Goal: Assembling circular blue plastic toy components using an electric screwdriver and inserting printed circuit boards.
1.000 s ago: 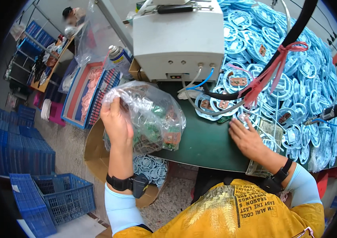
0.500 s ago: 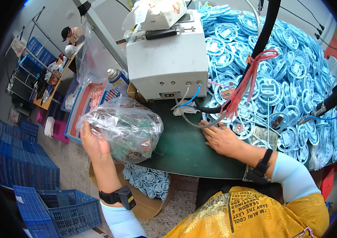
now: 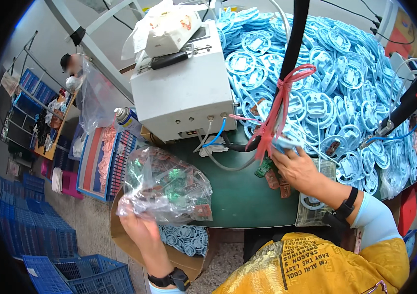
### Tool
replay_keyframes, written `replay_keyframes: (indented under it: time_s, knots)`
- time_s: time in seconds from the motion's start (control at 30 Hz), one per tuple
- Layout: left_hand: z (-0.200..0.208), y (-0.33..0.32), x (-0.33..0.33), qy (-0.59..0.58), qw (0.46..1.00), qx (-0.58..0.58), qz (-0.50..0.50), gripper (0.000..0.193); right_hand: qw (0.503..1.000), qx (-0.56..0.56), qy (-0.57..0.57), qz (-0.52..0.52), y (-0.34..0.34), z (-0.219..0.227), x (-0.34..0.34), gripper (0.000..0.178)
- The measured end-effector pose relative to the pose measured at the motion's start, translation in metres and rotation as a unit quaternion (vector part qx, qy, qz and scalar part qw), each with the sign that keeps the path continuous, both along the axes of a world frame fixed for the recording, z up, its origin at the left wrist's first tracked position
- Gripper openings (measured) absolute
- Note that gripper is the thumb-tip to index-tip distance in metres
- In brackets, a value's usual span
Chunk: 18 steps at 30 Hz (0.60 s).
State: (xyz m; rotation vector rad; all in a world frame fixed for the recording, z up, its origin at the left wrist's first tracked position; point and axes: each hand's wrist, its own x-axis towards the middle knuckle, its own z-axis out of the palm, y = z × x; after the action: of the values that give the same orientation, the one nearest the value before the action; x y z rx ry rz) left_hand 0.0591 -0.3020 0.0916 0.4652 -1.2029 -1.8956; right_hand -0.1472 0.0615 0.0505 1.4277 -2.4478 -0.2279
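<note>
My left hand (image 3: 139,230) is closed on the gathered edge of a clear plastic bag (image 3: 142,169), which lies at the left front of the green table. Green and brown circuit boards (image 3: 174,183) show through its film. My right hand (image 3: 296,169) is at the near edge of a big heap of light blue round plastic parts (image 3: 321,108). Its fingers are curled on one light blue part (image 3: 286,143), slightly blurred. Beside that hand, a few small circuit boards (image 3: 271,179) lie on the table, partly under the fingers.
Behind the bag stands a grey-white machine (image 3: 184,93) with cables. A black hose tied with pink ribbon (image 3: 279,108) hangs before the heap. At left are a spray can (image 3: 127,119), a blue tray (image 3: 90,166), and blue crates (image 3: 90,274); a carton (image 3: 184,262) sits below the table edge.
My left hand and the bag's gathered edge have come lower and nearer. My right hand has lifted from the tabletop onto a light blue part. Loose circuit boards now show beside it.
</note>
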Motion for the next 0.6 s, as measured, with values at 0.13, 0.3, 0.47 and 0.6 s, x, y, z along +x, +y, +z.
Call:
replay_keyframes:
  time_s: [0.13,0.3,0.47,0.6]
  knots:
    - [-0.018,0.007,0.025,0.010,1.000,0.017,0.019,0.029,0.997,-0.060,0.004,-0.039,0.000,0.017,-0.035,0.058]
    - [-0.029,0.017,0.026,-0.011,1.000,-0.024,-0.006,0.025,0.988,-0.070,0.015,-0.134,0.020,0.024,-0.083,0.068]
    - [-0.030,0.041,0.029,-0.103,0.989,-0.096,0.039,0.022,0.983,-0.086,-0.026,-0.162,0.013,0.036,-0.091,0.062]
    - [-0.032,0.049,0.046,-0.209,0.940,-0.259,0.073,0.025,0.988,-0.095,-0.046,-0.117,-0.006,0.042,-0.072,0.057]
